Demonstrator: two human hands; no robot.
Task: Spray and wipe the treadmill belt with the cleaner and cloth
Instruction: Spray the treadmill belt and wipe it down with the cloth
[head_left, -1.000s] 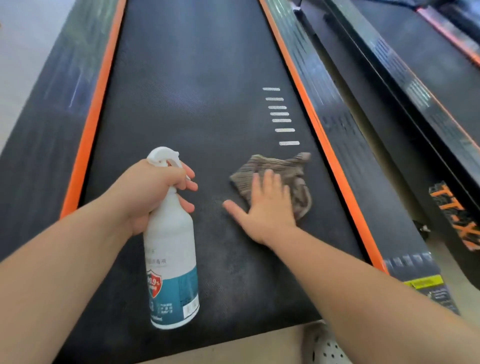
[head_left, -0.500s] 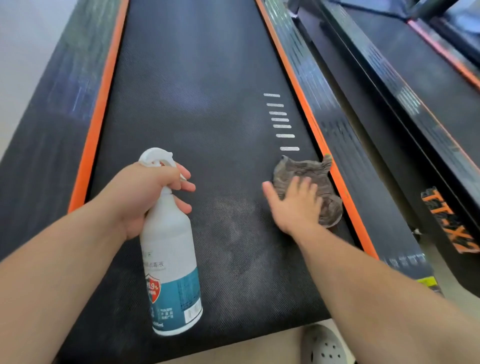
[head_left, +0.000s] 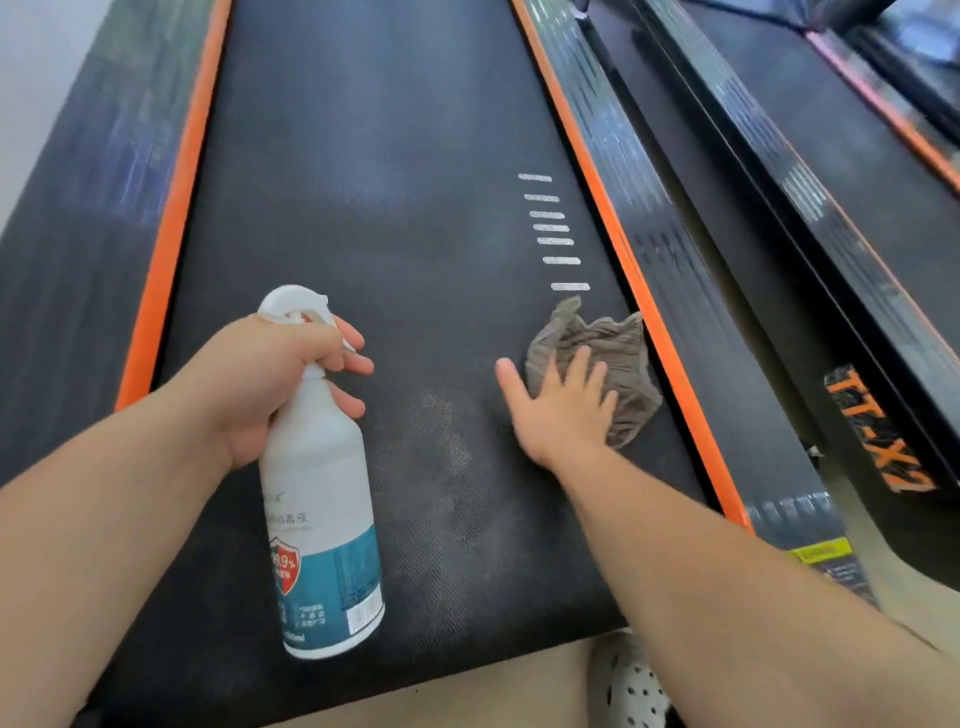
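Two hands: left hand (head_left: 270, 384) grips the bottle's neck, fingers curled by the trigger; right hand (head_left: 563, 410) lies flat, fingers straight, pressing the cloth.
One spray bottle (head_left: 317, 509): white with a teal label, over the belt's (head_left: 389, 182) near left part.
One cloth (head_left: 613, 353): grey-brown and crumpled on the belt, under the right fingers, spreading to 12 and 2 o'clock of the palm.
Seven white dashes (head_left: 550, 228): at 12 o'clock from the cloth.
Change: a second ago the cloth and hand were nearer the belt's middle; now they sit toward 3 o'clock, just beside the right orange strip (head_left: 613, 223). The bottle grip is unchanged.
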